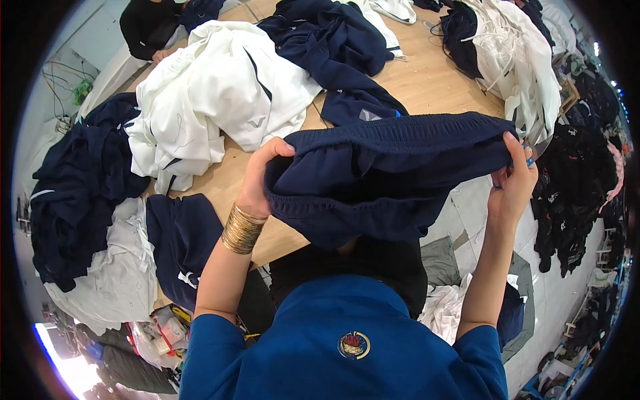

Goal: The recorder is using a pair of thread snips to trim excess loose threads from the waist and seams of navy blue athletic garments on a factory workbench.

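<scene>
Stretched between my hands is a pair of navy trousers or shorts (373,173) with a gathered elastic waistband. The waist opening gapes toward me, and the lower part of the garment hangs out of sight. My left hand (260,177), below a stack of gold bangles (241,230), grips the waistband's left end with the thumb on top. At the other end, my right hand (515,179) pinches the band between thumb and fingers. Something small and blue (530,161) shows at a right finger, beside a grey blade-like shape I cannot make out clearly.
White garments (213,80) and navy garments (333,40) lie heaped on the wooden table (427,80). More navy clothes (73,187) pile up at the left. White clothing with cords (513,53) hangs at the far right. Another person's hand (160,56) rests at the far left edge.
</scene>
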Demonstrator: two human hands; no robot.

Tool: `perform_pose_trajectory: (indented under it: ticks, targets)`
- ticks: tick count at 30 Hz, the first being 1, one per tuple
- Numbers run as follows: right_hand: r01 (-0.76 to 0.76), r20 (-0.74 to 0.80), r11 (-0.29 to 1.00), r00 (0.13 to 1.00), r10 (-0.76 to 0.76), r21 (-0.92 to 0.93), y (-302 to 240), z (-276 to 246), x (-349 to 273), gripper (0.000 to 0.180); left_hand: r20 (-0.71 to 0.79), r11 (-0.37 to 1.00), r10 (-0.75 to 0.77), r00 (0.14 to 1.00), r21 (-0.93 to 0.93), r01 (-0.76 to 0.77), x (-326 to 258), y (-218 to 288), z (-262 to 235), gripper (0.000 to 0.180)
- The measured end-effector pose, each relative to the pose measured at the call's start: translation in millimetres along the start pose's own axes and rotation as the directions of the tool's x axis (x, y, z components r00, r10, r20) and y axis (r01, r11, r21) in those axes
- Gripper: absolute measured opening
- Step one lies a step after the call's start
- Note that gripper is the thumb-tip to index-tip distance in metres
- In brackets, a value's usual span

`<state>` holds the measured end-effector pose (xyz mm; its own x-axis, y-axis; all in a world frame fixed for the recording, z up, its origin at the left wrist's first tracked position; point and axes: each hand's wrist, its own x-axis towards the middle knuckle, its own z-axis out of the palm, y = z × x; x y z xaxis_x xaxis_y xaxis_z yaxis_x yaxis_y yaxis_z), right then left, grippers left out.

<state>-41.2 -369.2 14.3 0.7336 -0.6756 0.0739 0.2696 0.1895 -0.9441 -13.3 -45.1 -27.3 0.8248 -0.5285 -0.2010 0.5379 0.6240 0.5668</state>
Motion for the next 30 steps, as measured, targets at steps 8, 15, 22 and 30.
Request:
perform_pose_trajectory:
  ticks: [8, 15, 22, 30]
  targets:
    - [0.061, 0.027, 0.996, 0.998, -0.059, -0.064, 6.2, 1.0, 0.4, 0.027, -0.229, 0.936, 0.014, 0.973, 0.344, 0.068, 12.8, 3.3, 7.7, 0.027]
    - [0.298, 0.463, 0.731, 0.886, 0.027, -0.613, 14.5, -8.8, 8.0, 0.021, 0.336, 0.079, -0.187, 0.923, 0.942, -0.327, 16.9, -12.4, 15.8, 0.047]
    - [0.435, 0.462, 0.786, 0.860, -0.217, -0.440, -0.8, -21.7, 37.5, 0.027, 0.658, -0.678, 0.288, 0.696, 0.653, -0.338, 56.2, 42.1, 80.7, 0.018]
    - [0.423, 0.418, 0.804, 0.875, -0.244, -0.417, 9.6, -23.4, 60.1, 0.021, 0.865, -0.567, -0.183, 0.467, 0.294, -0.769, 8.9, 36.7, 115.8, 0.010]
